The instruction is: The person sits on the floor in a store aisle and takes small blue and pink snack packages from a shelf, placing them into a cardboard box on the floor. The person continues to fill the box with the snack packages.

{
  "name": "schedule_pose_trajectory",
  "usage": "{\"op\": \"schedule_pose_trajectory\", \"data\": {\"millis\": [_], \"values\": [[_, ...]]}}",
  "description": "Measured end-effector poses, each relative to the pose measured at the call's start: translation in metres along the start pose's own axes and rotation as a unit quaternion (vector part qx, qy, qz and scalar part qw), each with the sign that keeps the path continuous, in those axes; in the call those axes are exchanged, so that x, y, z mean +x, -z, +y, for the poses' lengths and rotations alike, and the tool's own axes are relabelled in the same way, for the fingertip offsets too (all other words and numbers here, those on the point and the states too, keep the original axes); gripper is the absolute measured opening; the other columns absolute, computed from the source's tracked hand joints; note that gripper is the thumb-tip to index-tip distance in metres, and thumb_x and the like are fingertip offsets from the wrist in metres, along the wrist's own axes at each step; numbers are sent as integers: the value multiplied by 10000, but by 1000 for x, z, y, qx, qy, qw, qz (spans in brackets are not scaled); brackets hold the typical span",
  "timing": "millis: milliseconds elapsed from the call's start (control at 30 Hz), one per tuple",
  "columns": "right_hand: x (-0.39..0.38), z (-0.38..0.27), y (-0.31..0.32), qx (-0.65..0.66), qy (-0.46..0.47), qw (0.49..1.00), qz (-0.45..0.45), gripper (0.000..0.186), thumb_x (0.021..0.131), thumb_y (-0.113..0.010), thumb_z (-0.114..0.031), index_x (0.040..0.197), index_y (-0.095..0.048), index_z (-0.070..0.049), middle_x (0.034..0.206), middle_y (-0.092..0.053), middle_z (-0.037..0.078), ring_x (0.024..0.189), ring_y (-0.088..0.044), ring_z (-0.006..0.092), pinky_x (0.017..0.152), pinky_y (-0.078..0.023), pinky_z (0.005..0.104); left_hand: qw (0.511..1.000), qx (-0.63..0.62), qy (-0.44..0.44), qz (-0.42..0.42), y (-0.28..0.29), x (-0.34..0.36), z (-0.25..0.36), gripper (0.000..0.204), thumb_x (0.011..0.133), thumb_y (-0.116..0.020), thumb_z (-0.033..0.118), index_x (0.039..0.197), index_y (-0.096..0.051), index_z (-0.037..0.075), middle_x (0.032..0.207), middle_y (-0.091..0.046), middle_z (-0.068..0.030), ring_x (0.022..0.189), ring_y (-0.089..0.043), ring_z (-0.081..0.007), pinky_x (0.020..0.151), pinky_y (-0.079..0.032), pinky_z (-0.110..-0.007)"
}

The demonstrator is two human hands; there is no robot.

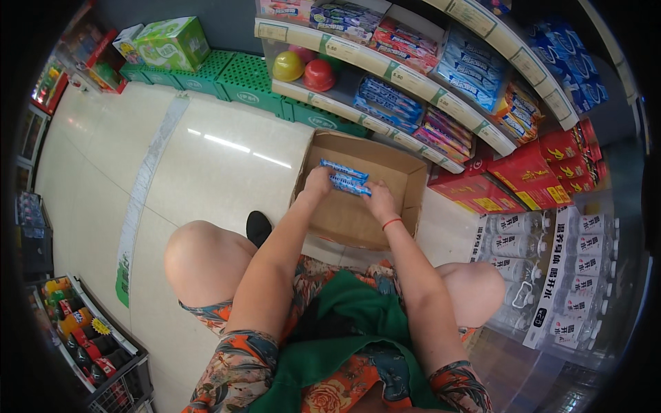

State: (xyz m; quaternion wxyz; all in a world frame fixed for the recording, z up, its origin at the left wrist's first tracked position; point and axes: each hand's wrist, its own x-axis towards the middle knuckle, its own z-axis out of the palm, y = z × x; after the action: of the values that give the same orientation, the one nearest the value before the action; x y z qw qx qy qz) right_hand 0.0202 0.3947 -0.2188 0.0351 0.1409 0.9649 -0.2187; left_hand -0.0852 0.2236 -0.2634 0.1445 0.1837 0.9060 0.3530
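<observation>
I crouch over an open brown cardboard box on the tiled floor. My left hand is closed on the left end of a small bundle of light blue candy rolls, and my right hand grips its right end. The bundle is held level over the box's interior, whose visible bottom is bare cardboard. A red band circles my right wrist.
Tiered candy shelves curve above the box, with colored balls on one. Green crates line the back. Red cartons and bottled-water packs stand at right. A bottle display is at lower left.
</observation>
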Motion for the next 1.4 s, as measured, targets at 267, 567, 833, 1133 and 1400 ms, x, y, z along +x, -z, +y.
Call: {"op": "schedule_pose_trajectory", "data": {"millis": [267, 567, 833, 1133, 1400], "values": [[12, 15, -44, 14, -32, 998, -54, 298, 727, -672, -107, 1018, -613, -92, 1045, -574, 156, 941, -583, 341, 821, -486, 420, 999, 15, 33, -29, -27, 0, -27, 285, 725, -541, 35, 969, -683, 77, 971, -615, -205, 966, -575, -353, 875, -453, -408], [17, 28, -77, 33, -36, 996, -78, 327, 746, -645, -65, 1062, -561, -59, 1109, -554, 165, 1004, -564, 345, 851, -478, 417, 996, -6, 39, -84, -33, 4, -41, 419, 695, -681, 194, 1085, -637, 46, 1078, -599, -224, 1024, -567, -351, 916, -445, -395], [15, 23, -65, 75, -37, 995, -53, 344, 731, -667, -53, 1064, -581, -63, 1069, -573, 173, 982, -567, 348, 850, -475, 407, 998, -23, 1, -58, -37, 1, -35, 430, 690, -673, 160, 1098, -618, 38, 1119, -582, -219, 1052, -554, -349, 934, -436, -403], [5, 34, -22, 75, -73, 995, 2, 312, 754, -634, -86, 1061, -582, -66, 1084, -562, 163, 982, -570, 348, 844, -477, 413, 993, 93, -78, 5, 4, -13, 20, 436, 743, -616, 54, 1174, -555, 53, 1195, -537, -147, 1105, -491, -339, 950, -418, -398], [-4, 39, 16, 69, -88, 991, 72, 302, 770, -597, -66, 1069, -564, -40, 1096, -540, 188, 1011, -547, 360, 867, -461, 420, 990, 103, -69, -64, 19, -27, 40, 459, 774, -636, 248, 1184, -563, 57, 1199, -551, -165, 1120, -503, -320, 963, -409, -381]]}}
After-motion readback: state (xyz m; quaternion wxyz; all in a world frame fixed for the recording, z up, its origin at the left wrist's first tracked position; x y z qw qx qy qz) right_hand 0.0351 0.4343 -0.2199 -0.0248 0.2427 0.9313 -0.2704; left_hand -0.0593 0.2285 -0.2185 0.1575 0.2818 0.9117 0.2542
